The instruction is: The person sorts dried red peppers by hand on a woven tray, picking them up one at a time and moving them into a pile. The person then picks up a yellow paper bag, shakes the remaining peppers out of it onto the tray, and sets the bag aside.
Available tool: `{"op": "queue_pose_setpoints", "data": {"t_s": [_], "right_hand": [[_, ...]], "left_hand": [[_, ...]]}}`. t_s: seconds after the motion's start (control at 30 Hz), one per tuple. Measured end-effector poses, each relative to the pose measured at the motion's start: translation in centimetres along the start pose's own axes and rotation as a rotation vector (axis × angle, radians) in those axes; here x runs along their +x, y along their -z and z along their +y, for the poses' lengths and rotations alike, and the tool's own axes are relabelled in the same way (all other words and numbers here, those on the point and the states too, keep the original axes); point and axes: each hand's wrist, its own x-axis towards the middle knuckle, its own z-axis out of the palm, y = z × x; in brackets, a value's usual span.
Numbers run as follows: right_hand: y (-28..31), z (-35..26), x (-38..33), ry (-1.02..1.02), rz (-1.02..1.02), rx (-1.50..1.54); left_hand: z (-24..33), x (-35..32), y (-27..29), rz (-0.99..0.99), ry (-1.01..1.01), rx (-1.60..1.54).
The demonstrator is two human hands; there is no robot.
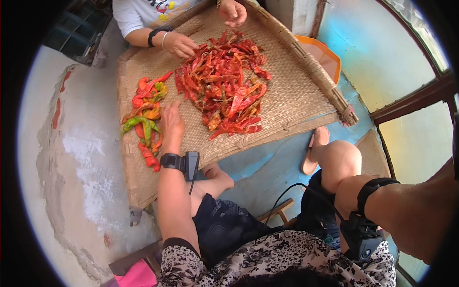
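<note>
My left hand (172,123) is over the left part of a woven tray (287,107), beside a small group of fresh peppers (152,112) in red, orange and green. Its fingers are stretched out and I see nothing held in them. My right hand (423,213) is raised close at the right rim, away from the tray; its fingers are out of sight. A large heap of dried red chilies (224,81) lies on the middle of the tray. Across from me, another person's hand (180,45) touches the heap's edge, and their other hand (233,13) hovers above the tray.
A peeling wall (81,158) runs along the left. An orange-rimmed container (330,52) stands beyond the tray's right edge, near framed glass panes (377,52). My knees and feet are below the tray on a blue floor (258,177). A black cord (282,193) crosses my lap.
</note>
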Motion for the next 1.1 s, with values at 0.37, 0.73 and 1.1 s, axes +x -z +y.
{"op": "queue_pose_setpoints", "data": {"t_s": [0.37,0.73,1.1], "right_hand": [[-0.2,1.2,0.0,-0.010,-0.014,0.051],[-0.2,1.0,-0.2,-0.033,-0.019,0.038],[0.7,1.3,0.5,-0.025,0.004,0.098]], "left_hand": [[8.7,-0.1,3.3,0.089,-0.087,-0.871],[13.5,-1.4,5.0,0.084,-0.294,-0.594],[13.2,-1.3,3.9,0.117,-0.410,-0.377]]}}
